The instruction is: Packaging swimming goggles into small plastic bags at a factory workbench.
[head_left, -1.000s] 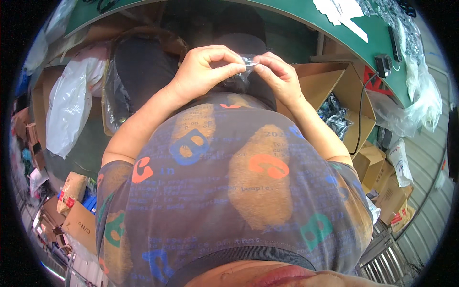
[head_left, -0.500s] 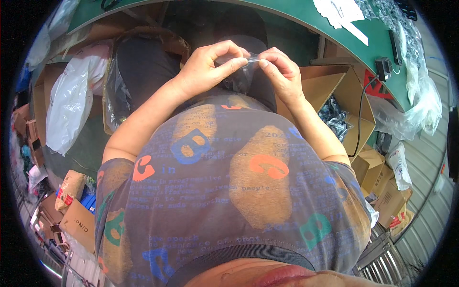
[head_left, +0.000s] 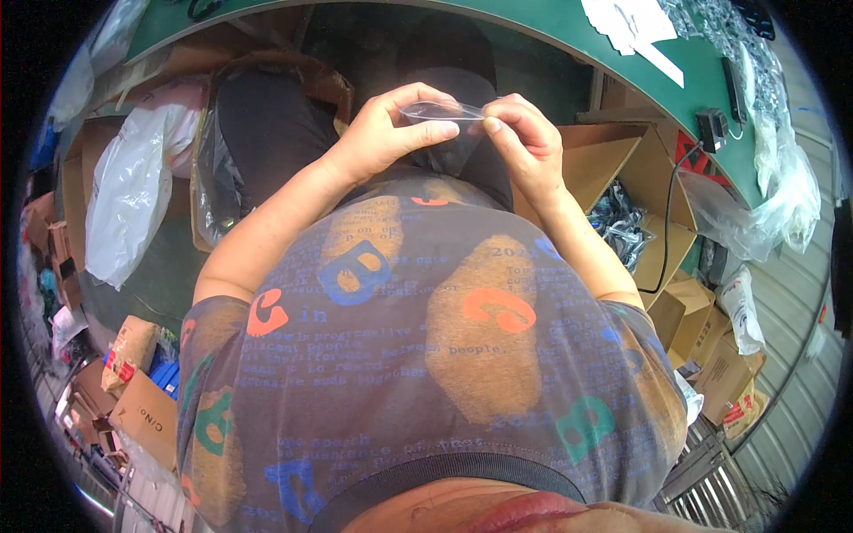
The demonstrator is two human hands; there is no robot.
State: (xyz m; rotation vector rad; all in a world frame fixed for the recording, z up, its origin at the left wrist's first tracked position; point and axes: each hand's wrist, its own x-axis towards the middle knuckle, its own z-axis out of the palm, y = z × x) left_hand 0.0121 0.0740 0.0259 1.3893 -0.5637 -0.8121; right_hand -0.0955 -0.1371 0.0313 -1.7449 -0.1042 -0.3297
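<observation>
A small clear plastic bag [head_left: 437,112] is between my two hands, above my lap. Its mouth gapes as a narrow oval towards my left hand [head_left: 386,129], whose thumb and fingers lie around it, thumb apart from the index finger. My right hand [head_left: 526,133] pinches the bag's right corner between thumb and index finger. The lower part of the bag hangs down, see-through and hard to make out against my dark trousers. The other fingers of both hands are curled and partly hidden.
Ahead curves a green table [head_left: 551,25] with white paper [head_left: 629,22] and clear plastic film. An open carton [head_left: 666,191] on the right holds dark wrapped items [head_left: 620,222]; a black cable [head_left: 673,213] hangs there. On the left lies a white plastic bag [head_left: 129,200] near cartons.
The bag's mouth has opened from a pinched line into an oval. My left thumb has moved away from my right fingertips, which keep their pinch.
</observation>
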